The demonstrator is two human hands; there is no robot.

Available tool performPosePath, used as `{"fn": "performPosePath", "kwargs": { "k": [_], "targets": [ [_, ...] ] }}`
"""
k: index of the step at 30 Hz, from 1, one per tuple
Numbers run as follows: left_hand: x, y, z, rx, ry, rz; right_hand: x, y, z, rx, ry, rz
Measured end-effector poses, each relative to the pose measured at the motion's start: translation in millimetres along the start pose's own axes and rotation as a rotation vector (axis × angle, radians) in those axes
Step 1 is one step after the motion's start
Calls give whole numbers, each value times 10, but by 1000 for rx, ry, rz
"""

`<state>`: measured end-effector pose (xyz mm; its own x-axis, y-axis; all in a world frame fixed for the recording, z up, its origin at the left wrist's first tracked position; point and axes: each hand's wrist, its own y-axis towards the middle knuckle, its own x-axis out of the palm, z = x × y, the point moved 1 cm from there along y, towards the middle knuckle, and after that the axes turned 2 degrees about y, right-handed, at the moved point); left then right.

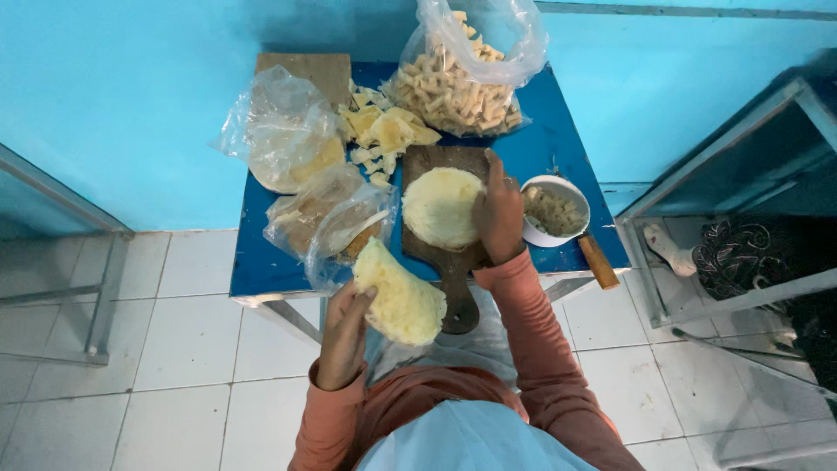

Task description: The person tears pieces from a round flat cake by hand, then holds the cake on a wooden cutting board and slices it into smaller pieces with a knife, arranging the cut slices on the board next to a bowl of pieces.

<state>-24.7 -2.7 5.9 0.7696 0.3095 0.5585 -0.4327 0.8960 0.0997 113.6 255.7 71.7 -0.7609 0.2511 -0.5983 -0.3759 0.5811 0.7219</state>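
My left hand (pixel 343 330) holds a folded pale yellow flat dough piece (pixel 398 297) over the near edge of the small blue table (pixel 257 262). My right hand (pixel 499 213) rests on the right rim of a round pale yellow flat piece (pixel 438 208) that lies on a dark wooden cutting board (pixel 455 279). The board's handle points toward me. Just right of my right hand stands a white bowl (pixel 555 210) with a chopped filling.
Clear plastic bags (pixel 286 131) with flat pieces lie on the table's left side. A big open bag of pale cut strips (pixel 459 83) stands at the back, yellow scraps (pixel 384 133) beside it. A wooden handle (pixel 598 261) sticks out near the bowl. Someone's foot (pixel 664 249) shows at right.
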Motion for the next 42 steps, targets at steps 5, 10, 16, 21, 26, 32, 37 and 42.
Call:
{"fn": "performPosePath", "kwargs": {
  "k": [5,10,16,21,26,32,37,42],
  "targets": [
    [-235,56,-328,27,-192,-47,-394,-335,-345,-10,471,-136],
    [10,117,-378,-12,83,5,-840,-875,-805,-169,895,-371],
    [513,106,-90,28,25,-135,-800,-1135,-858,-216,661,-101],
    [583,72,-48,75,95,-162,-654,-1301,-603,355,1041,-250],
    [604,47,-86,89,102,-121,-604,-1305,-467,452,1245,-277],
    [648,33,-146,116,132,-163,-649,-1266,-575,386,1200,-372],
    [487,43,-77,122,167,-40,-692,-1180,-646,324,1238,-252],
    [395,56,116,-45,-129,-37,-781,-969,-523,360,1343,-306]
  ]
}}
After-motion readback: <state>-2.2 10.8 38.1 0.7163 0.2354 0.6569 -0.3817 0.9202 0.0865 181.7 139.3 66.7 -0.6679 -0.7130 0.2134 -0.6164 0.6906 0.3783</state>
